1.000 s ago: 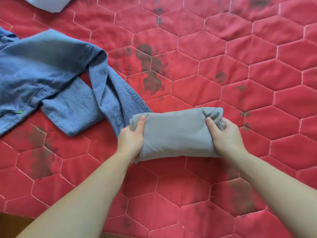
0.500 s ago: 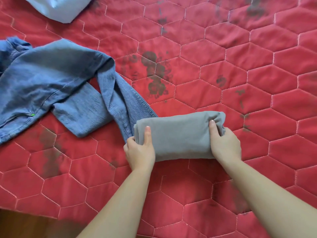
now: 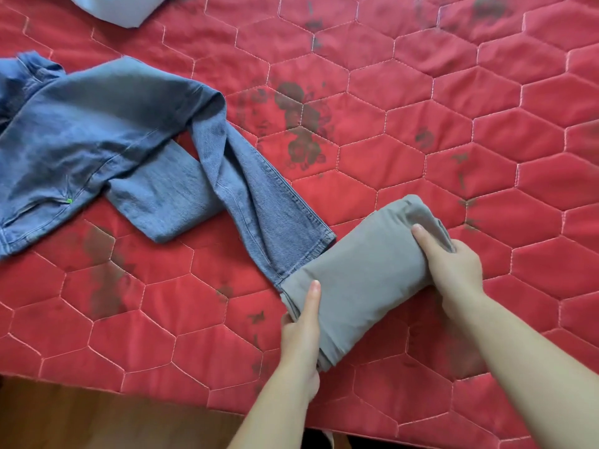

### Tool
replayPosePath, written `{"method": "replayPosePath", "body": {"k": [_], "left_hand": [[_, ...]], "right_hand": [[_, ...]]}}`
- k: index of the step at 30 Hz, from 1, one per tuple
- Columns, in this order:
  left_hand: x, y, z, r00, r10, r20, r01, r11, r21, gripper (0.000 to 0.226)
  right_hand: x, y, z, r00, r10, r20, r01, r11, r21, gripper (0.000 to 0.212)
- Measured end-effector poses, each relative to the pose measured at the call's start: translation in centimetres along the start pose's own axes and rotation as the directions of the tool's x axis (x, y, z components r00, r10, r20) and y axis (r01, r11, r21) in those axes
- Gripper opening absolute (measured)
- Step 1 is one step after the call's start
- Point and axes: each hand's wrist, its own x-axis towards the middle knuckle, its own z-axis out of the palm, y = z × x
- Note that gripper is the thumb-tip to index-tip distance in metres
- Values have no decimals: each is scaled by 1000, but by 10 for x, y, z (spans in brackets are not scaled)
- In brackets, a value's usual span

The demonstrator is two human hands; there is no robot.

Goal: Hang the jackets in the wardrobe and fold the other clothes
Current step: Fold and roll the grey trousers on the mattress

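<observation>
On the far left, the blue jeans point(image 3: 107, 150) lie spread out and crumpled on the red quilt point(image 3: 453, 131). One leg of the jeans runs down toward you, and its end touches the near left end of the gray folded cloth point(image 3: 359, 280). At the top left, a pale blue cloth point(image 3: 120, 8) sits at the edge of the picture, partly cut off.

Your left hand point(image 3: 299, 338) grips the near left end of the gray folded cloth. Your thumb lies flat on top of it and your other fingers are tucked under, so you cannot see them.

The gray folded cloth sits between your two hands, low and a bit right of the middle. It is a thick, neat bundle, turned at a slant on the quilt.

Your right hand point(image 3: 453, 267) grips the far right end of the bundle. Its thumb presses on top, and the fingers wrap around the bunched end.

The quilt has stitched six-sided shapes and dark marks on it. The brown floor point(image 3: 97, 419) shows below its near edge.
</observation>
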Motion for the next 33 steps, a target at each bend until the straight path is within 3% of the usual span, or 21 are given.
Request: {"method": "replayPosePath", "body": {"k": [3, 5, 7, 9, 11, 13, 15, 18, 20, 23, 24, 26, 28, 31, 33], "left_hand": [[-5, -5, 3, 1000, 17, 16, -16, 1000, -14, 94], [-3, 0, 0, 999, 26, 21, -25, 999, -25, 112], [2, 6, -7, 999, 40, 33, -40, 999, -9, 133], [3, 16, -15, 995, 71, 72, -73, 997, 34, 135], [2, 28, -24, 987, 118, 113, -126, 990, 64, 100], [3, 37, -33, 967, 188, 171, -198, 979, 41, 54], [-2, 46, -45, 927, 272, 257, -287, 958, 21, 35], [-16, 53, -71, 849, 382, 365, -414, 910, 9, 33], [-34, 58, -95, 806, 424, 412, -469, 883, 9, 28], [-68, 66, -131, 756, 481, 443, -536, 844, -3, 24], [-83, 70, -145, 749, 500, 435, -549, 835, -14, 27], [-114, 80, -173, 739, 531, 414, -564, 825, -51, 29], [-151, 95, -201, 724, 562, 400, -578, 811, -92, 21], [-214, 126, -239, 677, 658, 328, -648, 745, -158, 40], [-259, 148, -262, 672, 708, 217, -676, 706, -210, 64]], "right_hand": [[-8, 2, 8, 998, 24, -54, -16, 989, 150, 38], [-7, -1, 8, 999, 39, -38, -33, 989, 144, 35], [-5, -6, 3, 998, 48, 31, -50, 996, 74, 35], [-5, -13, -5, 986, 79, 147, -90, 993, 70, 34], [-8, -24, -16, 935, 139, 326, -168, 984, 63, 38], [-13, -37, -26, 825, 219, 522, -270, 963, 23, 49], [-19, -47, -34, 728, 228, 646, -282, 959, -21, 51], [-36, -58, -37, 632, 168, 756, -193, 980, -57, 65], [-52, -60, -36, 617, 98, 781, -152, 988, -4, 74], [-96, -75, -34, 607, -35, 794, -87, 990, 109, 38], [-114, -84, -35, 595, -70, 801, -72, 987, 140, 36], [-154, -107, -43, 547, -154, 823, 7, 984, 179, 57], [-197, -140, -54, 499, -253, 829, 144, 967, 209, 62], [-271, -196, -70, 464, -386, 797, 315, 913, 259, 46], [-322, -233, -82, 457, -476, 752, 407, 863, 299, 52]]}}
